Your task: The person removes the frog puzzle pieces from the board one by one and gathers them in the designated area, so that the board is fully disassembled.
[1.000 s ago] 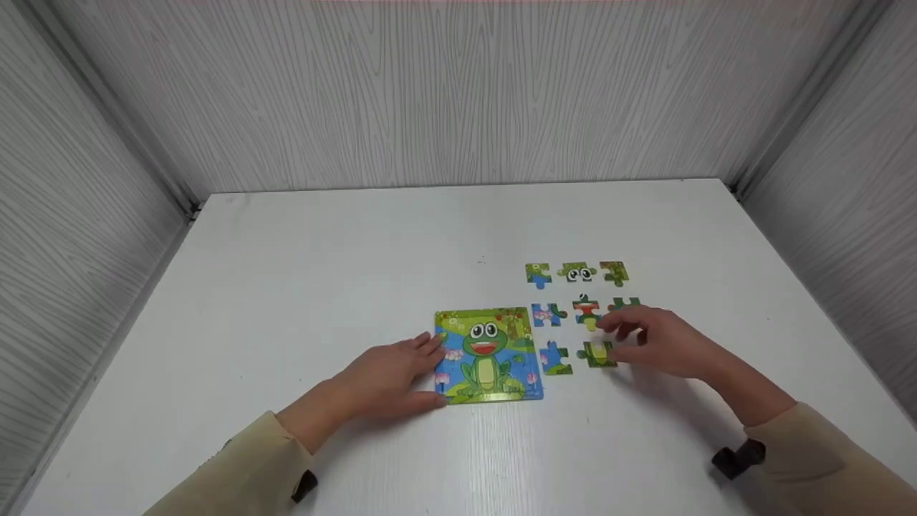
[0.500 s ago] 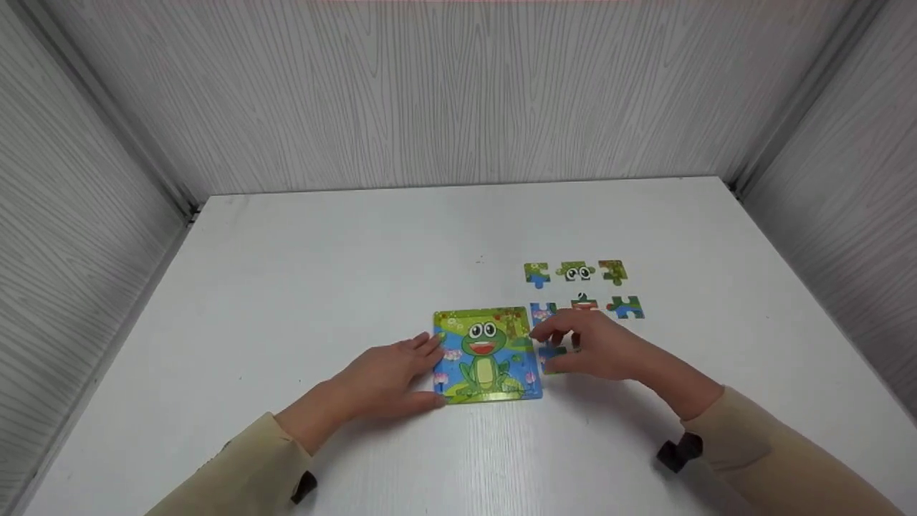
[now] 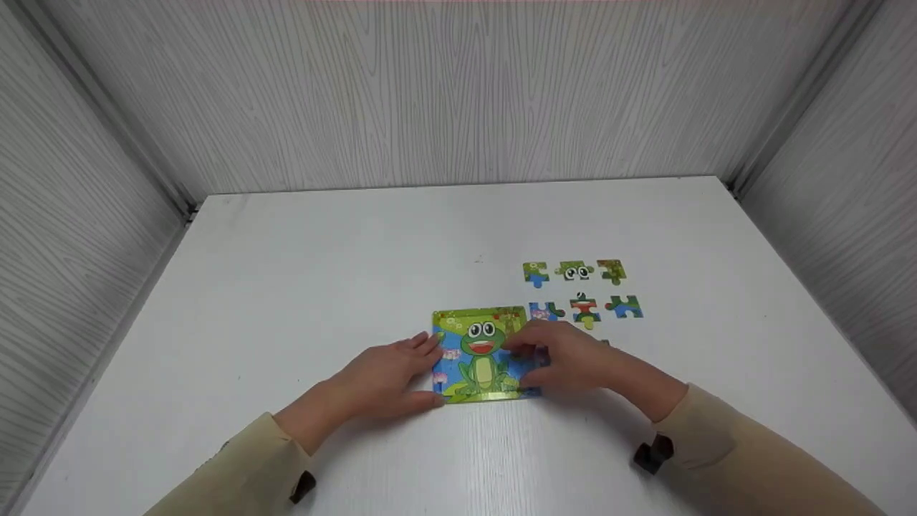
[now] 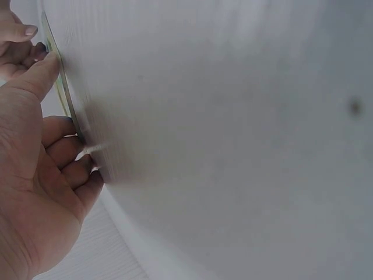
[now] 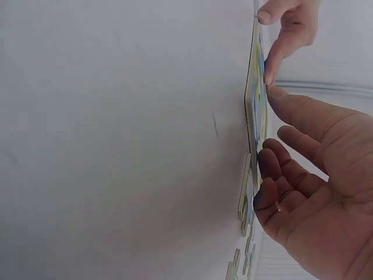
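Note:
A square frog-picture puzzle board [image 3: 485, 353] lies flat on the white table. At its left side rests my left hand [image 3: 380, 376], the thumb at the near corner and the fingers along the edge. My right hand [image 3: 569, 358] reaches over the right part of the board, hiding its right edge. In the right wrist view, that thumb [image 5: 303, 111] touches the board's face, and the bent fingers sit close over its side. No loose piece shows between these fingers. Beyond lie jigsaw pieces, including one with eyes [image 3: 575, 271] and one with a red mouth [image 3: 584, 312].
More pieces, such as a green and blue one [image 3: 625, 307], a tree one [image 3: 612, 271] and a corner one [image 3: 536, 274], stand in loose rows right of the board. The right hand partly covers the nearest row. White wood-grain walls [image 3: 458, 93] enclose the table.
My right hand has moved left, from the nearest row of pieces onto the board's right side. The left hand stays at the board's left edge. The board has hardly moved.

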### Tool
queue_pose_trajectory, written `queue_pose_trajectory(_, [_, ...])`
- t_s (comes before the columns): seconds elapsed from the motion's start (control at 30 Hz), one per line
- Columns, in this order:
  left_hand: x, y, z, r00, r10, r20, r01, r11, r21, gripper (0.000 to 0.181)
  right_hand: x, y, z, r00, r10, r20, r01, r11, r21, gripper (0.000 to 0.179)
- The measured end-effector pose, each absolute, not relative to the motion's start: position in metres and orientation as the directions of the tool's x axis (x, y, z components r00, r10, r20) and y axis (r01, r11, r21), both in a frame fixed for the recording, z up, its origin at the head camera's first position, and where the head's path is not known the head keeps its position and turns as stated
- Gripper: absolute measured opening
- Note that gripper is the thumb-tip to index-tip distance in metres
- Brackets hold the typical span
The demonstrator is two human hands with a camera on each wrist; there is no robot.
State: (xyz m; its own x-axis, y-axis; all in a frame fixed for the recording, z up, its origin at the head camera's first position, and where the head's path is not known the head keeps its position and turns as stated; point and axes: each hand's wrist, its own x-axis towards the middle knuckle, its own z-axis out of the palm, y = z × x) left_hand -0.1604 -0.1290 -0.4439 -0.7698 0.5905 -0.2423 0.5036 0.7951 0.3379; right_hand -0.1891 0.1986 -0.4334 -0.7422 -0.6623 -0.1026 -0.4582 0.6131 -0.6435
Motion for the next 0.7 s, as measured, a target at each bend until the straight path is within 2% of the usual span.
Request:
queue_pose_trajectory(0.23, [-0.1609,-0.1285,-0.4450,-0.774,0.580,-0.255,0.495,0.804,0.328,0.084,-0.1881,0.1955,-0.4335,-0.743,-0.648,-0.170,-0.441,0.664,-0.604,0.049])
queue_pose_trajectory(0.7, [-0.1608,-0.1283,-0.4438,-0.773,0.575,-0.270,0.487,0.809,0.329,0.085,-0.1868,0.1962,-0.4348,-0.737,-0.650,-0.186,-0.444,0.673,-0.592,0.052])
